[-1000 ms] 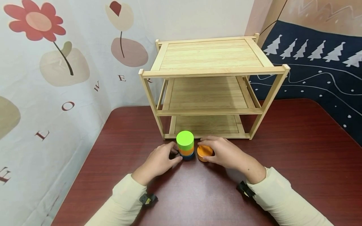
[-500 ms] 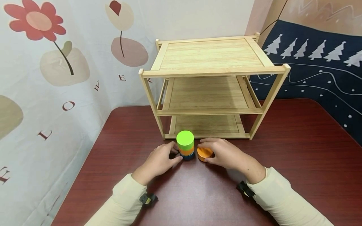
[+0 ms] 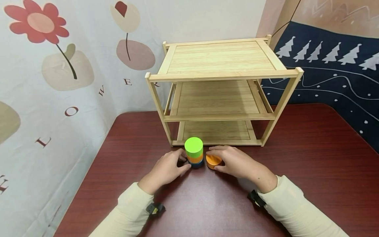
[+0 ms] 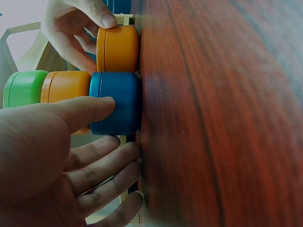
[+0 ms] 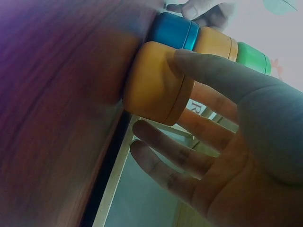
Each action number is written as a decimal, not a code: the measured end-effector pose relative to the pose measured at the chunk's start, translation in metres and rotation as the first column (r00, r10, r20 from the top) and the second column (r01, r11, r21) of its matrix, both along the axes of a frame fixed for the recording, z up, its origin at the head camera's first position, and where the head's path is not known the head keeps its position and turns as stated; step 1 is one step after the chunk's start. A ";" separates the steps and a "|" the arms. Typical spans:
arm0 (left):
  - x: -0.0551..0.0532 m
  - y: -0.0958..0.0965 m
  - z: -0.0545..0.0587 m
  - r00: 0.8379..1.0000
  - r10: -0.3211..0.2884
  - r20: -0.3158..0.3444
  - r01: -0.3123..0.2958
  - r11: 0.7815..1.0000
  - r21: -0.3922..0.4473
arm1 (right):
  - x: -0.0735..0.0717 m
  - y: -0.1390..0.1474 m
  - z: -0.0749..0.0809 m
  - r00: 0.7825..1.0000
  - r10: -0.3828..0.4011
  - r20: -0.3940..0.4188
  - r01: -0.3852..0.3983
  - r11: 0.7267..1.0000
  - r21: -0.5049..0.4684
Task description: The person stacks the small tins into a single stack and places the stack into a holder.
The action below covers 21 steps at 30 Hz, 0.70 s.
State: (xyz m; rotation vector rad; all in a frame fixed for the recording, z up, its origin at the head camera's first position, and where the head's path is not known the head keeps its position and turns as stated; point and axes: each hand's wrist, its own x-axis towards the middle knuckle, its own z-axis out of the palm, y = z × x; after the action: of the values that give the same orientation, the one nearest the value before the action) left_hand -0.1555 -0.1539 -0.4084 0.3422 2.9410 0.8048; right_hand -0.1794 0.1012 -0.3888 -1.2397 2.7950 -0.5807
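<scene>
Three small round lidded tins stand stacked upright: a green tin on top, an orange tin in the middle, a blue tin at the bottom on the table. My left hand holds the blue tin from the left, thumb on its near side, fingers partly behind it. A second orange tin sits on the table just right of the stack. My right hand grips that tin, its thumb on the near side and fingers round the far side. Some fingertips are hidden in the head view.
A three-tier wooden rack stands directly behind the tins. Red-brown tabletop extends in front and to both sides. Printed cloth hangs at the back and left, a dark tree-patterned one at the right.
My right hand and the orange tin in it have shifted very slightly left, toward the stack. The left hand and the stacked tins look unmoved.
</scene>
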 end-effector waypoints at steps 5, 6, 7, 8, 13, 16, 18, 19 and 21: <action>0.000 0.000 0.000 1.000 0.000 0.002 0.000 1.000 0.002 | 0.000 0.000 -0.001 1.000 0.001 -0.009 -0.001 1.000 0.005; 0.000 0.000 0.000 1.000 0.000 0.002 0.000 1.000 0.001 | 0.001 0.000 -0.001 1.000 0.001 -0.009 -0.001 1.000 0.006; 0.000 0.000 0.000 1.000 0.000 0.002 0.000 1.000 0.001 | 0.001 0.000 -0.001 1.000 0.001 -0.010 -0.001 1.000 0.008; 0.000 0.000 0.000 1.000 0.001 0.002 -0.001 1.000 0.001 | 0.001 0.000 -0.001 1.000 0.000 -0.011 0.000 1.000 0.009; 0.000 0.000 0.000 1.000 0.003 0.007 -0.003 1.000 -0.001 | 0.001 0.000 0.000 1.000 0.000 -0.019 0.000 1.000 0.013; 0.000 0.000 0.000 1.000 0.003 0.007 -0.003 1.000 -0.002 | 0.001 0.000 0.000 1.000 -0.004 -0.030 0.004 1.000 0.017; 0.000 0.000 0.000 1.000 0.002 0.006 -0.002 1.000 -0.001 | 0.002 0.001 0.000 0.999 -0.007 -0.036 0.007 1.000 0.020; 0.000 0.000 0.000 1.000 0.002 0.005 -0.002 1.000 -0.001 | 0.002 0.001 0.000 0.999 -0.008 -0.041 0.009 1.000 0.023; 0.000 0.000 0.000 1.000 0.001 0.006 -0.001 1.000 0.001 | 0.002 0.001 0.000 0.999 -0.010 -0.043 0.011 1.000 0.027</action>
State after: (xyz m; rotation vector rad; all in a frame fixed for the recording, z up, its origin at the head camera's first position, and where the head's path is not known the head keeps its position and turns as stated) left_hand -0.1556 -0.1538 -0.4086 0.3383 2.9359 0.8059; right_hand -0.1775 0.1023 -0.3885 -1.2477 2.8364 -0.5208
